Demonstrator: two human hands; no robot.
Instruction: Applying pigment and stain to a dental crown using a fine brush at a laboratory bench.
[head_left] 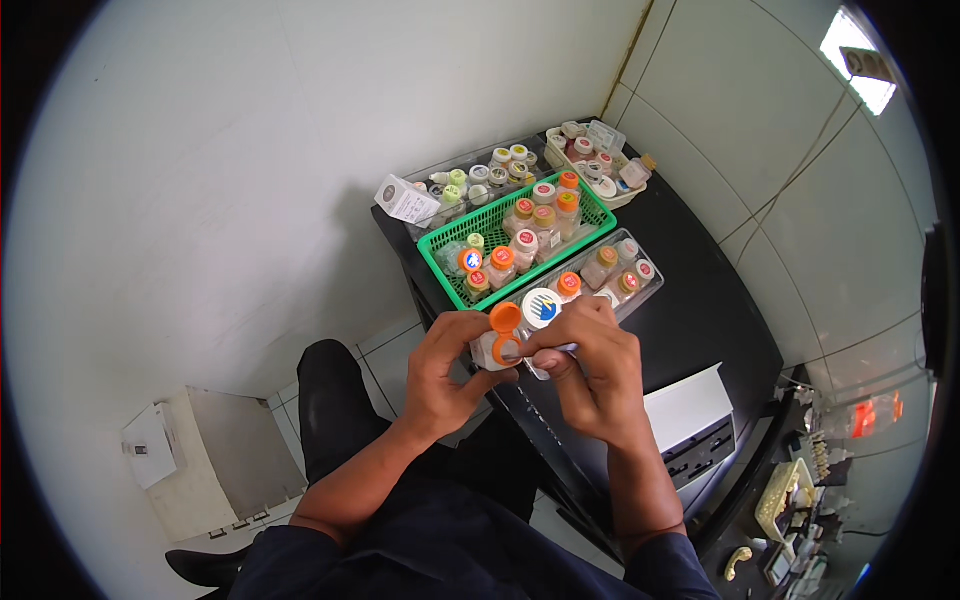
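My left hand (440,375) is closed round a small clear bottle (482,350) with pale contents, tilted over the near edge of the black table. Its orange flip-top cap (505,318) stands open. Pinched in my right hand (600,375) is a thin metal tool (513,357), its tip at the bottle's orange-rimmed mouth; the fingers hide much of it, and I cannot tell its exact kind. Just beyond my hands is a jar with a white lid (541,306) bearing a blue mark. A clear tray (655,288) of small bottles lies behind my right hand.
A green basket (436,262) of orange-, red- and tan-capped bottles stands on the black table (700,310). Behind it are a white carton (408,200) and a cream basket (632,195). A white-and-black device (690,425) lies right of my forearm; a cluttered counter is lower right.
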